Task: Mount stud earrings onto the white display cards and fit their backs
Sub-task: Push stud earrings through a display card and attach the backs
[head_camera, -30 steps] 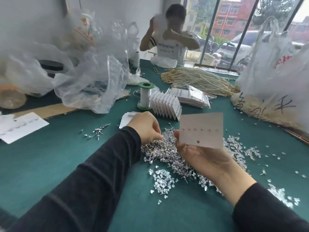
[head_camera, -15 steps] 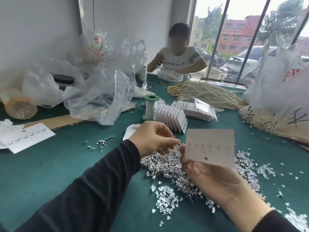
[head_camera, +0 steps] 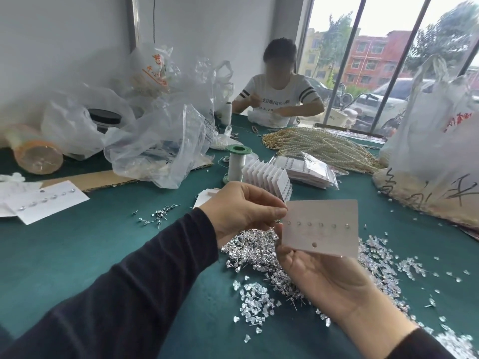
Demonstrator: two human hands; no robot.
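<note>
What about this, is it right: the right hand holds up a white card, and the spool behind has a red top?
Not quite. The head view shows the spool has a green top. The right hand does hold up the white card.

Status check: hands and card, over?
Right hand holds white card up over stud pile. Left hand pinched at card's left edge, contents too small to tell. Nothing blocking the card.

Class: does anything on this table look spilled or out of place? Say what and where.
A few studs lie apart, left of the main heap; clear backs are strewn across the cloth at right.
</note>
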